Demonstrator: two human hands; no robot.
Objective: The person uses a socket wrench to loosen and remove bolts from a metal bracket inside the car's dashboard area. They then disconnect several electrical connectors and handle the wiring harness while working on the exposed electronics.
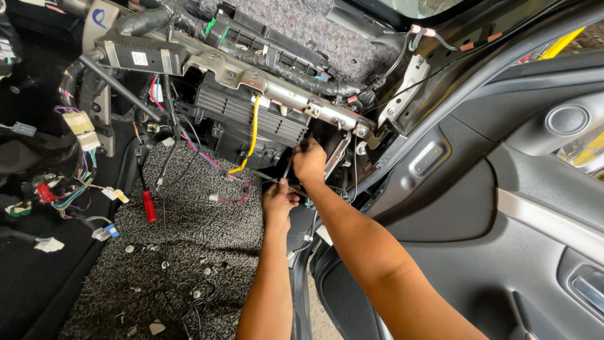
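Note:
My right hand (309, 162) is closed around a thin dark tool shaft (287, 169), reaching up under the bare metal cross beam (296, 97) of a stripped car dashboard. My left hand (279, 203) sits just below it, fingers closed on the lower end of a thin metal rod (264, 178) next to the black blower housing (242, 119). A yellow strap (253, 135) hangs down in front of the housing. What the tool tip touches is hidden behind my right hand.
A red-handled screwdriver (149, 206) lies on the grey looped floor mat (189, 252), with several loose screws and wires around it. Wiring connectors (78, 123) dangle at left. The open door panel (503, 214) fills the right side.

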